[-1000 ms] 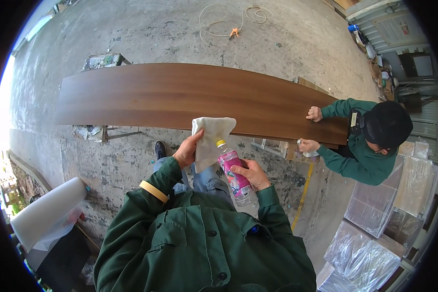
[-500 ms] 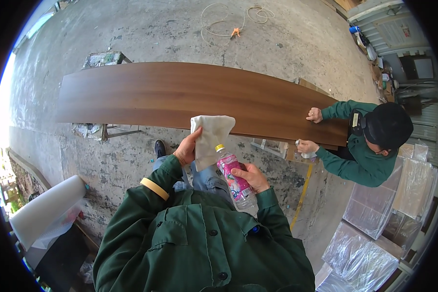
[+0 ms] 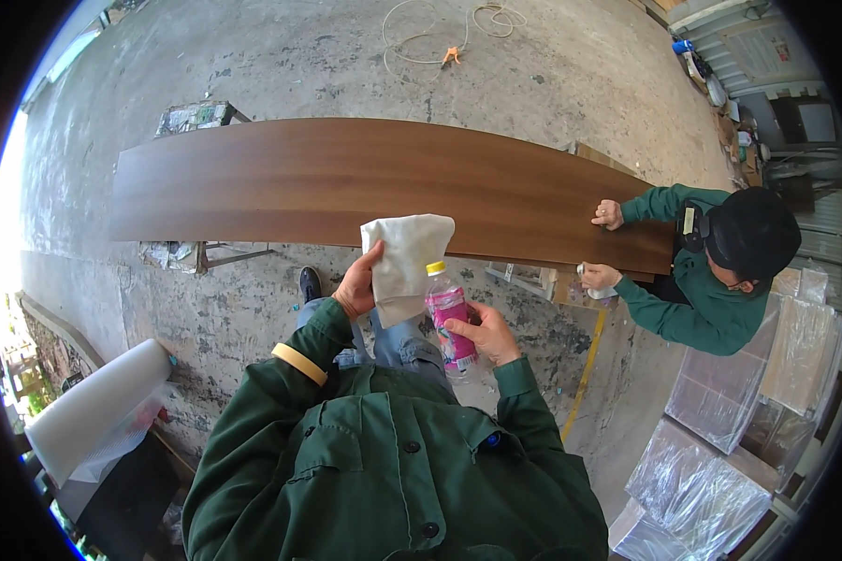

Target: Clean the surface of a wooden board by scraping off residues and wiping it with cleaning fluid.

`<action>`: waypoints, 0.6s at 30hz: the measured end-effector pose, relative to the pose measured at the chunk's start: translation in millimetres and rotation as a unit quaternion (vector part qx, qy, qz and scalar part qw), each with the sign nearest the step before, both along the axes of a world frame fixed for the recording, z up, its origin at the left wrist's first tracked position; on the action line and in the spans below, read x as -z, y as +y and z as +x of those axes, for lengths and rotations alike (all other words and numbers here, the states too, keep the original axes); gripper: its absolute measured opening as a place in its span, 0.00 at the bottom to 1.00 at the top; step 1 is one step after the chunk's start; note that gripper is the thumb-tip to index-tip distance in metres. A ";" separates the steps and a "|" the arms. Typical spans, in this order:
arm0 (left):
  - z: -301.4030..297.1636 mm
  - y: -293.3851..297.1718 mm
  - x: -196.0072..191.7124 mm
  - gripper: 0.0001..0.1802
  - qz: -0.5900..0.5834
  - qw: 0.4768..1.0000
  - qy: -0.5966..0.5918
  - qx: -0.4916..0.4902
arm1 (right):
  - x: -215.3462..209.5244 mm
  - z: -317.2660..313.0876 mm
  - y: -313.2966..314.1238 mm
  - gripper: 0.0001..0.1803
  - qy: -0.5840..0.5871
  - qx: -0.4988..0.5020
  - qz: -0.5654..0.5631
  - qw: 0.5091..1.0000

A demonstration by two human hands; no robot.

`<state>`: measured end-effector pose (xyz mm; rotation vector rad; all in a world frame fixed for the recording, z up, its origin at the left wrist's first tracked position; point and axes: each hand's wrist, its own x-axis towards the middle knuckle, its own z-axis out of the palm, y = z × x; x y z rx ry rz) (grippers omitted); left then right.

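A folded white cloth (image 3: 404, 266) hangs from my left hand (image 3: 357, 282), thumb on top, in front of the near edge of a long brown wood-grain board (image 3: 346, 178). My right hand (image 3: 486, 334) grips a clear plastic bottle (image 3: 448, 320) with a pink label and a yellow cap. The bottle stands nearly upright, just right of the cloth's lower part. At the board's right end a co-worker (image 3: 711, 266) in green rests one closed hand (image 3: 608, 214) on the surface. The co-worker's other hand (image 3: 601, 278) holds something whitish by the near edge.
Stands (image 3: 173, 254) support the board. A roll of white wrap (image 3: 103, 407) lies at the lower left. Plastic-wrapped boxes (image 3: 697, 486) are stacked at the lower right. A pale hose (image 3: 412, 58) with an orange nozzle (image 3: 452, 55) lies on the concrete floor beyond the board.
The bottle has turned from a slant to nearly upright and its cap has shifted slightly right and up. The cloth has risen a little. The co-worker's hands have shifted slightly right.
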<state>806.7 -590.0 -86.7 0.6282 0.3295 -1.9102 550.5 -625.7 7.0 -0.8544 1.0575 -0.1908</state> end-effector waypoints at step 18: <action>92.0 -12.4 26.2 0.21 0.013 0.773 -0.633 0.039 | 134.6 -44.1 -211.3 0.32 0.031 0.311 -0.300 0.901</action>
